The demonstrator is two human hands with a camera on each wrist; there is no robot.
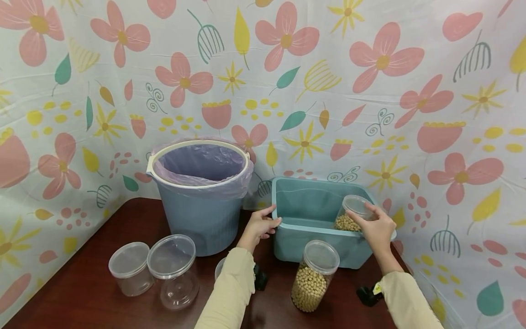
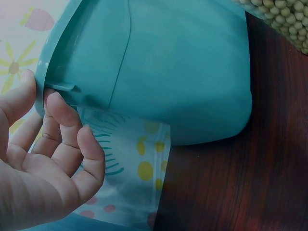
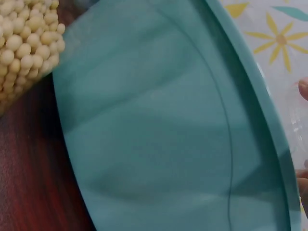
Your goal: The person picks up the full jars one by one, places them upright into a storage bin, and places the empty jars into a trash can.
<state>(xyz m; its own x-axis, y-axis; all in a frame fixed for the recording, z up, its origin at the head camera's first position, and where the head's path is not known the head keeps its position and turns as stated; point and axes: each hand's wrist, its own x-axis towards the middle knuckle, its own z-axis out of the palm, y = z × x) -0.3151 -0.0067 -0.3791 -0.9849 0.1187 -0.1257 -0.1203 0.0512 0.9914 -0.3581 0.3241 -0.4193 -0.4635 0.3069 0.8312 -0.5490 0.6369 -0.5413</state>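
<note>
My left hand (image 1: 260,227) pinches the left rim of a teal plastic bin (image 1: 316,246), thumb on one side and fingertips on the other, as the left wrist view shows. At the bin's right end, my right hand (image 1: 377,228) grips a clear lidded jar (image 1: 347,224) of soybeans near its top. That jar is behind the front rim, its lower part hidden by the bin's wall. A second, taller lidded jar of soybeans (image 1: 310,285) stands on the table in front of the bin. Only a few right fingertips (image 3: 303,89) show in the right wrist view.
A blue trash can (image 1: 201,224) with a purple liner stands left of the bin. Two clear lidded jars without beans, one small (image 1: 133,278) and one larger (image 1: 176,283), sit at the table's left. Another clear container (image 1: 219,267) is mostly hidden by my left sleeve. A flowered curtain hangs behind.
</note>
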